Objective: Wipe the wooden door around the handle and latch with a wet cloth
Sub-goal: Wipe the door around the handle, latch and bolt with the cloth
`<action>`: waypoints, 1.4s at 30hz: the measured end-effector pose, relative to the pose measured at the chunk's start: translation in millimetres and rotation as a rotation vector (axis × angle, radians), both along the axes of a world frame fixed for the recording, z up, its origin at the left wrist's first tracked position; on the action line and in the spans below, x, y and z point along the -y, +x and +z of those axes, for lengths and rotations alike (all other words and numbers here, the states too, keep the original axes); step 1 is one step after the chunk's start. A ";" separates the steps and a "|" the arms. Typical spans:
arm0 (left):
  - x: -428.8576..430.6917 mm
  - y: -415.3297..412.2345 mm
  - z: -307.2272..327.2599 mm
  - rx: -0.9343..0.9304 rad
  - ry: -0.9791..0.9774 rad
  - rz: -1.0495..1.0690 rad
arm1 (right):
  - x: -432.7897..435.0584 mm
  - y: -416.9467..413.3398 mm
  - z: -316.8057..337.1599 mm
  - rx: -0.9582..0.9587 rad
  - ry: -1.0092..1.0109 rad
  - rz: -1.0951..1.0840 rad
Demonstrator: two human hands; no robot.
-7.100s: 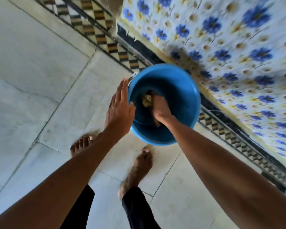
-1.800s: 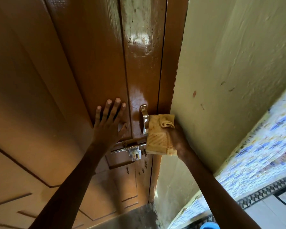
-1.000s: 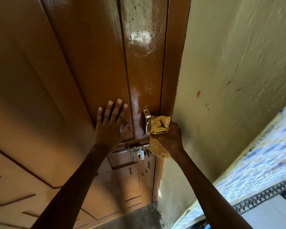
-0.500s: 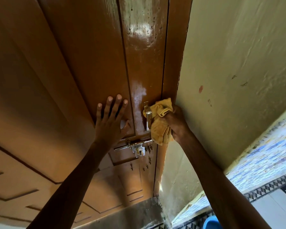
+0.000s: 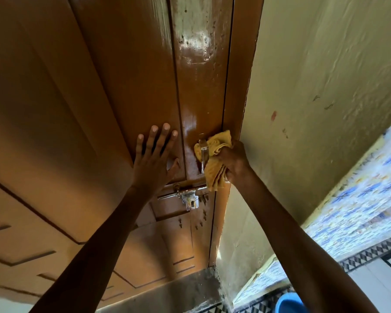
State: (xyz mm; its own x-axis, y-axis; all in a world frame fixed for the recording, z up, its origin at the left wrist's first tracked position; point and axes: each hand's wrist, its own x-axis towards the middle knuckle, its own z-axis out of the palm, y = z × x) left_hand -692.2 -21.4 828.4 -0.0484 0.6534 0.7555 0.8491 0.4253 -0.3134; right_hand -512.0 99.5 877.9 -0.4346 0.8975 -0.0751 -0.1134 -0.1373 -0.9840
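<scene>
**Bracing the door while I work the cloth round the handle**

The wooden door (image 5: 113, 91) fills most of what I see, a tall glossy brown slab with raised panels and grooves. Its varnish is slick and mirror-bright just above my right hand, where a wet sheen catches the light; higher up, the same strip looks pale, streaked and speckled, so I judge that part is not yet cleaned. To the right of that hand stands the wall (image 5: 325, 109), matt yellow-green plaster, rough and rippled, with a few small marks.

My left hand (image 5: 155, 159) lies flat against the door, fingers spread, gripping nothing. I keep it there, just left of the handle, to steady the door so that it does not swing or rattle under the rubbing.

My right hand (image 5: 234, 162) is clenched around the cloth (image 5: 213, 159), a soft, nubbly yellow rag, bunched and folded, pressed onto the wood right at the door's edge. I hold it wadded so it can push into the narrow space round the hardware. One fold sits behind the handle (image 5: 203, 152), a slim, upright metal pull, smooth and shiny, which stands between my two hands.

Below both hands is the latch (image 5: 187, 196), a small silvery sliding bolt with a hanging hasp. The cloth's lower end hangs just above its right end. I judge the latch comes next.
</scene>
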 end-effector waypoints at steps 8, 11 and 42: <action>-1.5 -1.4 -1.7 -0.004 0.004 -0.012 | 19.3 5.6 -31.6 0.449 0.479 0.001; -0.7 -0.8 0.1 -0.006 0.008 -0.006 | -3.6 3.0 -5.2 0.226 0.193 -0.008; -1.9 -2.2 -1.1 -0.065 -0.009 0.006 | 91.1 -16.2 -134.6 0.133 0.710 -0.352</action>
State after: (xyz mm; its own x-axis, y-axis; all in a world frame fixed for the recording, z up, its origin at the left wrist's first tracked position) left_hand -694.3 -19.6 827.3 -0.0035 0.6597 0.7515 0.8246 0.4271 -0.3710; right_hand -528.2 8.3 743.3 -0.1446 0.8331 0.5339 0.0905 0.5485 -0.8313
